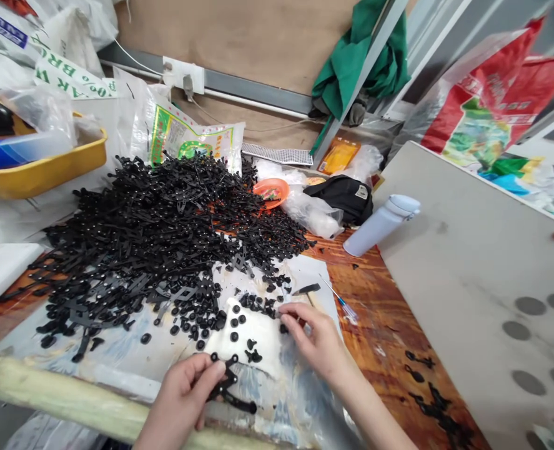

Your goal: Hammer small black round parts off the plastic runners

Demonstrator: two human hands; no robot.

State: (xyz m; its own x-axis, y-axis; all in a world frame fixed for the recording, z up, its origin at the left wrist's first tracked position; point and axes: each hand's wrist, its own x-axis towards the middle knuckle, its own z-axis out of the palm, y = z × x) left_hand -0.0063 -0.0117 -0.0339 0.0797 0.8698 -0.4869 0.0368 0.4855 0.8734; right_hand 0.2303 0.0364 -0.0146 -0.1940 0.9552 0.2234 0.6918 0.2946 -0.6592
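Note:
My left hand (187, 390) is closed, its thumb and fingers pinching a black plastic linkage piece (233, 400) with round ends above the front of the work surface. To its right, my right hand (316, 337) has thumb and forefinger nearly together over the right edge of a white pad (262, 340). Whatever lies between those fingertips is too small to make out. Small black round-headed plugs (254, 356) sit on the pad, some standing and some tipped over. More of them cluster along its far edge, beside my right fingertips.
A large heap of black linkage parts (164, 212) covers the back left. Right of the pad lie a hammer (307, 289) and a screwdriver (346, 309). A pale blue bottle (380, 225) stands by a grey panel (455, 269). A yellow basket (47, 169) is at left.

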